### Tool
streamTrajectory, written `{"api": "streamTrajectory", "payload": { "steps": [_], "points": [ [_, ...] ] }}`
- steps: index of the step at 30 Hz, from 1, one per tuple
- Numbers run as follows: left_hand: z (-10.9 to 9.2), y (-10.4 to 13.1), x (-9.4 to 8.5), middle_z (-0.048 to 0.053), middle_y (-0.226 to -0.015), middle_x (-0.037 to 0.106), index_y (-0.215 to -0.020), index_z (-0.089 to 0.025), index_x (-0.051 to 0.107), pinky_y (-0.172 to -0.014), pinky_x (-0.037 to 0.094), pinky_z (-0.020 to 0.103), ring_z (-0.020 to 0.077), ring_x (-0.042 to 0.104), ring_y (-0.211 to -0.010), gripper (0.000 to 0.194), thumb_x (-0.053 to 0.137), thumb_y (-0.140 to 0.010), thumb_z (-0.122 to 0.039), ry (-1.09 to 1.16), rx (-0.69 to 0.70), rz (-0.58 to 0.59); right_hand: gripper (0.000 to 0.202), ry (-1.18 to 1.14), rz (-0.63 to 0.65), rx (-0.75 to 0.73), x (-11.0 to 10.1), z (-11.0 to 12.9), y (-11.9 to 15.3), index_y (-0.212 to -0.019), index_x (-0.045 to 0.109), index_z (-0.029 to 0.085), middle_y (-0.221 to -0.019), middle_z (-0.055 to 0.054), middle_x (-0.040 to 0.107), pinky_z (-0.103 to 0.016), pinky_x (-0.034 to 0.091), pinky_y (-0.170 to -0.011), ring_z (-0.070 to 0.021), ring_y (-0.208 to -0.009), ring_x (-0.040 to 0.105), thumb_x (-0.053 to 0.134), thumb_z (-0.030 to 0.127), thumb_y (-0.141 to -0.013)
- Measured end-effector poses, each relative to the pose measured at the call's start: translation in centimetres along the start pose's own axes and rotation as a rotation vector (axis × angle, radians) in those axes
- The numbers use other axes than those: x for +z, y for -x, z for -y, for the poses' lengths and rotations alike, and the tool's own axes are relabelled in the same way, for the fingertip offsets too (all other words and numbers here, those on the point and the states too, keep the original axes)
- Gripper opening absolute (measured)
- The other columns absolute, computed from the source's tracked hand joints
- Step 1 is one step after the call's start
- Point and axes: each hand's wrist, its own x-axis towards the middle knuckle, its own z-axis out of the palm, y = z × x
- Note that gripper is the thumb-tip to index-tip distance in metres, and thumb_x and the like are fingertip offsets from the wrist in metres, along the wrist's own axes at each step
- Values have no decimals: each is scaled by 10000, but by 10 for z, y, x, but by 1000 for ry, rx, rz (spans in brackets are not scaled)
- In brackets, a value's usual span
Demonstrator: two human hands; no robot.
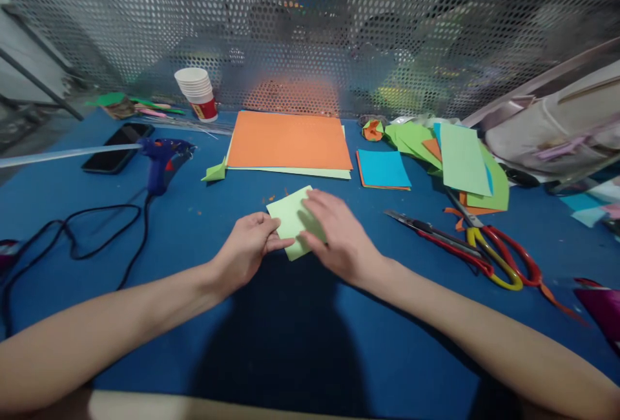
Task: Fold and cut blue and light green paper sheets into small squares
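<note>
A small light-green square of paper [292, 209] is held tilted over the middle of the blue table. My left hand [249, 239] pinches its left edge between thumb and fingers. On the right side of the sheet, my right hand [341, 236] has its fingers stretched out and apart, covering that edge; whether they touch the paper I cannot tell. Beyond my hands lies a stack of large sheets with an orange sheet [290, 142] on top. A folded green paper piece [215, 171] sits at that stack's left corner.
On the left are a blue glue gun [162, 160] with a looping cord, a phone [117, 148] and stacked paper cups [197, 94]. To the right lie blue square sheets [384, 168], a box cutter [426, 232], scissors [504, 258] and green paper pieces [465, 160]. A perforated metal panel [310, 39] stands behind.
</note>
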Motion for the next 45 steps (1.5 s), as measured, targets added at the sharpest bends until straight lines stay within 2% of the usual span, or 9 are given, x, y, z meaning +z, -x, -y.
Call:
{"api": "streamTrajectory", "payload": {
  "steps": [3, 9, 14, 23, 31, 36, 39, 42, 45],
  "points": [
    [-2, 0, 2, 12, -625, 610, -634, -123, 578, -673, 558, 222, 96, 604, -598, 130, 636, -749, -137, -31, 14, 73, 621, -179, 133, -176, 16, 19, -2, -1468, 317, 75, -1487, -246, 428, -496, 363, -1151, -275, -1454, 314, 413, 461, -992],
    [-4, -2, 2, -10, -558, 596, -682, -133, 622, -468, 395, 173, 60, 487, -437, 144, 544, -803, -126, -127, -25, 67, 908, -270, 354, -13, 33, 26, -10, -1518, 219, -7, -1565, -294, 259, -512, 250, -1200, -306, -1496, 172, 255, 691, -940],
    [-4, -9, 2, -15, -545, 595, -620, -147, 581, -559, 488, 192, 75, 561, -467, 209, 553, -817, -81, -133, -73, 19, 889, -174, 406, 64, 34, 17, -11, -1530, 222, 30, -1559, -277, 288, -598, 223, -1179, -354, -1482, 206, 262, 693, -938],
    [-12, -6, 8, -17, -559, 585, -591, -147, 519, -690, 575, 227, 76, 619, -522, 291, 486, -841, -2, -167, -110, -12, 930, -95, 468, 104, 32, 11, -12, -1502, 291, 19, -1557, -273, 292, -565, 226, -1192, -346, -1479, 205, 304, 733, -907],
    [-30, -12, 2, 81, -524, 662, -550, -119, 594, -486, 541, 232, 155, 640, -443, 211, 589, -754, -64, -453, -231, 58, 913, -66, 485, 93, 35, 11, -10, -1507, 266, -10, -1549, -292, 290, -577, 226, -1188, -362, -1477, 199, 347, 689, -925],
    [-36, -18, -4, 70, -456, 630, -504, -146, 574, -383, 444, 232, 149, 551, -329, 219, 635, -714, -162, -683, -223, 99, 958, -38, 428, 50, 40, 10, -5, -1502, 269, -26, -1541, -311, 292, -581, 233, -1185, -377, -1473, 204, 386, 710, -901],
    [-40, -19, -7, 52, -460, 610, -497, -182, 531, -413, 420, 248, 157, 541, -354, 268, 616, -745, -233, -1068, -76, 153, 983, -19, 409, 36, 42, 10, -4, -1523, 238, 7, -1549, -300, 282, -591, 239, -1181, -374, -1475, 199, 379, 740, -882],
    [-40, -17, -14, 47, -611, 635, -653, -186, 579, -557, 468, 280, 210, 626, -568, 195, 656, -766, -324, -1500, 320, 79, 1016, -10, 423, 45, 42, 11, -4, -1516, 236, -21, -1549, -307, 274, -570, 230, -1192, -372, -1479, 185, 368, 755, -873],
    [-31, -18, -23, 101, -880, 654, -850, -160, 613, -744, 498, 348, 264, 630, -853, 185, 643, -823, -340, -1654, 747, 67, 1040, -17, 435, 57, 40, 13, -5, -1500, 247, -54, -1549, -317, 259, -564, 217, -1197, -372, -1481, 172, 331, 770, -872]
  ]
}}
